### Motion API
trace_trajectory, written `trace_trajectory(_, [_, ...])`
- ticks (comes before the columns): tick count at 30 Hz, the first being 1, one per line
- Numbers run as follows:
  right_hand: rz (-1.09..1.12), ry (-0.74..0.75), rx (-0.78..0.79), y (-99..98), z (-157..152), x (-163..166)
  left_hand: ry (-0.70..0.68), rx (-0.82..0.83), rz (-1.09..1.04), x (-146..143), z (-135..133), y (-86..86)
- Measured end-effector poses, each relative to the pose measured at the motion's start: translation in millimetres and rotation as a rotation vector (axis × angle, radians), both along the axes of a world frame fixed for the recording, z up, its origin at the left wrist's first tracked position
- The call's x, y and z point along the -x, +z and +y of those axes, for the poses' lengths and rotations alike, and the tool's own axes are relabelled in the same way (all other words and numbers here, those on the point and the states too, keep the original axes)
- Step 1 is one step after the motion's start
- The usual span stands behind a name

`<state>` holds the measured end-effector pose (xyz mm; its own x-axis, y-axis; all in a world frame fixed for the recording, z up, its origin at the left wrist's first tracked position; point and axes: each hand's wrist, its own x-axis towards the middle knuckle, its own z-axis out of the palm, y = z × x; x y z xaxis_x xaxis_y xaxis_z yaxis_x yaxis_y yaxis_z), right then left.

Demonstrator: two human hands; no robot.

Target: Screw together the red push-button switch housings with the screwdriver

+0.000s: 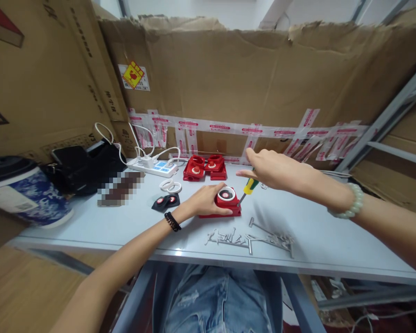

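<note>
My left hand (208, 200) is closed around the left side of a red plastic part (233, 212) with a white ring (226, 194) on its top, holding it against the table. My right hand (268, 167) grips a screwdriver (251, 186) with a yellow and green handle. The screwdriver slants down to the left, its tip at the right edge of the red part. Whether the tip sits in a screw is too small to tell. Just in front lie grey plastic sprues (249, 238) with small pieces on them.
Behind stand two more red parts (204, 167). Left of my hand are white rings (170, 186), a black piece with two round discs (165, 201) and a power strip (156, 165). A large patterned cup (24, 194) and a black bag (86, 166) stand farther left. Cardboard (229, 78) walls the back.
</note>
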<state>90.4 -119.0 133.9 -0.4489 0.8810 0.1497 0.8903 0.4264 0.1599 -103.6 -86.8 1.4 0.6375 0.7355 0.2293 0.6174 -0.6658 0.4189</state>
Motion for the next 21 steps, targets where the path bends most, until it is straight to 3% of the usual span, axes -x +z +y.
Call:
trace_trajectory(1, [0.005, 0.007, -0.005, 0.4, 0.3, 1.0, 0.001, 0.0, -0.001, -0.1, -0.2, 0.3])
trace_trajectory(6, [0.106, 0.32, 0.172, 7.3, -3.2, 4.0, 0.005, 0.013, -0.002, 0.0, -1.3, 2.5])
trace_trajectory(13, [0.021, 0.017, -0.014, 3.8, 1.7, 1.8, 0.009, 0.003, 0.003, 0.1, 0.0, 0.4])
trace_trajectory(18, [0.122, 0.152, 0.268, 11.7, -2.0, -1.8, 0.005, -0.001, 0.006, 0.2, -0.1, 0.4])
trace_trajectory(21, [0.146, 0.143, 0.18, 7.9, -3.7, -0.5, 0.005, -0.004, 0.015, 0.1, -0.5, 0.5])
